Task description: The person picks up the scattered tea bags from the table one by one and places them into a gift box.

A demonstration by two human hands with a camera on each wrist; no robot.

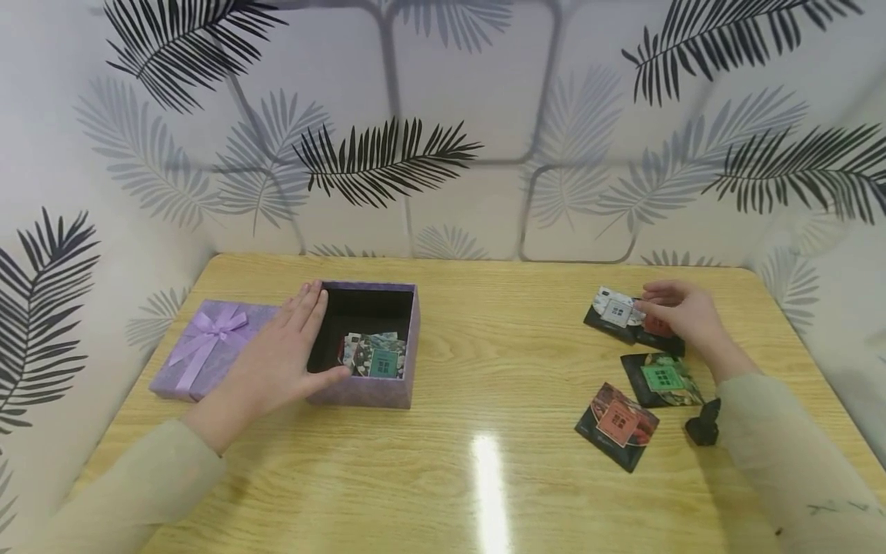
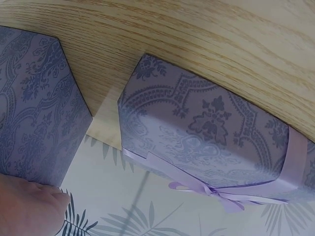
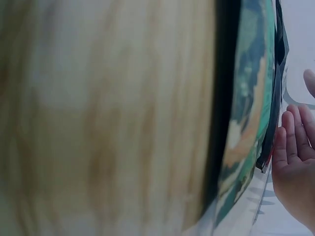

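My left hand (image 1: 277, 358) rests with straight fingers along the left rim of a purple patterned box (image 1: 360, 394), thumb at its front edge. Several flat packets (image 1: 377, 358) with printed labels lie inside it. My right hand (image 1: 685, 315) is over a black packet with a red label (image 1: 655, 327), partly covering it. In the right wrist view its fingers (image 3: 290, 142) extend with the thumb apart. A white-patterned packet (image 1: 616, 308) overlaps that one on the left. Nearer me lie a green-labelled packet (image 1: 661, 381) and a red-labelled packet (image 1: 616, 423).
Left of the box is its purple lid (image 1: 208, 346), tied with a lilac ribbon bow (image 2: 211, 189). A small black device (image 1: 704, 423) sits at the right sleeve. Behind the wooden table (image 1: 498, 331) hangs a leaf-patterned cloth (image 1: 471, 208).
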